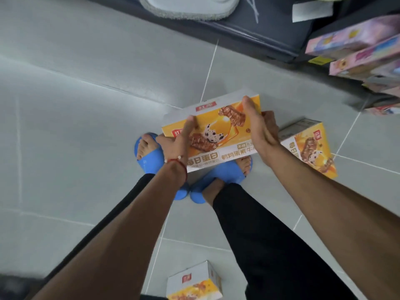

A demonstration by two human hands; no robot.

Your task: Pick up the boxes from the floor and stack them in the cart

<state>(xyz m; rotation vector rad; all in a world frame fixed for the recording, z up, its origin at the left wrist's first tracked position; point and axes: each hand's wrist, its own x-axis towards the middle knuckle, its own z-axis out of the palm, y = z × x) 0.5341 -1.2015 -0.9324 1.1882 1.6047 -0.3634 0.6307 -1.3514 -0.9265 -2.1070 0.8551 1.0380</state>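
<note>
Firmly clamped on a yellow box (218, 128) from both sides: left hand (178, 146) at its left edge, right hand (258, 128) at its right. Held above blue slippers (150, 160), over the tiled floor (82, 131). Just right, on the tiles, a second box (311, 148); nearer, a third box (194, 282).

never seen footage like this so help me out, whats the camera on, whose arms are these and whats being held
There is no machine here. A person wears one wide-angle camera on the head, looking down, so the arms are their own. The left hand and right hand grip a yellow snack box by its two ends, over their blue slippers. Two more lie on the tiled floor: a right-side box and a bottom-edge box. Blurred pink boxes sit stacked at the upper right; whether that is the cart I cannot tell.
</note>
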